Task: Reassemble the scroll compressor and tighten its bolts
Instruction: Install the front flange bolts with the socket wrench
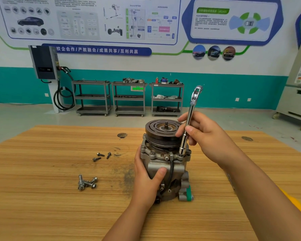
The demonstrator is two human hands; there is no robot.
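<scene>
A wrench (191, 108) is standing on the compressor (177, 167).
The right hand (205, 136) is pinching the wrench; the left hand (146, 180) is clasping the compressor.

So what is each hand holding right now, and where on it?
The right hand pinches the long chrome socket wrench around the middle of its shaft. The left hand grips the grey metal compressor body by its side.

Bright, even indoor light, so shadows are soft, just a faint one under the bolts (87, 183). Bit of glare on the wrench (196, 92) head. Wide-angle lens bows the wall (146, 64) and the surface (42, 188) edge; poster (94, 20) text is mushy, picture corners look soft.
</scene>
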